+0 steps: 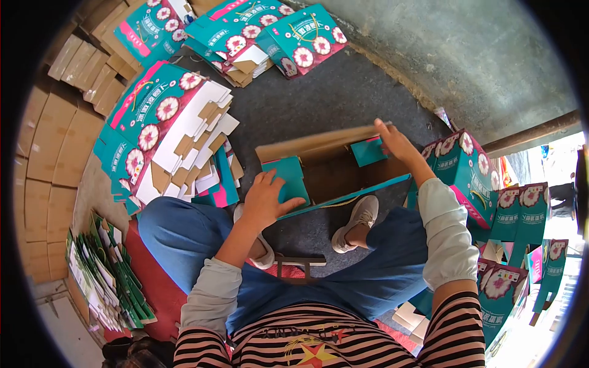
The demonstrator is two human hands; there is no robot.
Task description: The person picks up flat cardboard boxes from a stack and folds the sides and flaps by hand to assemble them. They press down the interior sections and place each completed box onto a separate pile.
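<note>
I am sitting and I hold a half-folded carton (334, 168) in the centre of the frame, above my knees. It is teal outside and brown inside, and its open side faces me. My left hand (265, 202) lies on the left end of the carton, the fingers spread and pressed flat on a teal flap (288, 178), with the thumb at the lower edge. My right hand (396, 144) grips the upper right corner of the carton, the fingers curled over its brown top edge, next to a small teal flap (368, 151) that is folded inwards.

At the upper left of the frame lies a pile of flat cartons (165, 132) with a flower print, and another pile (257, 34) is at the top centre. At the right side stand finished boxes (469, 168). My white shoe (358, 222) is on the dark floor (331, 92) just below the carton.
</note>
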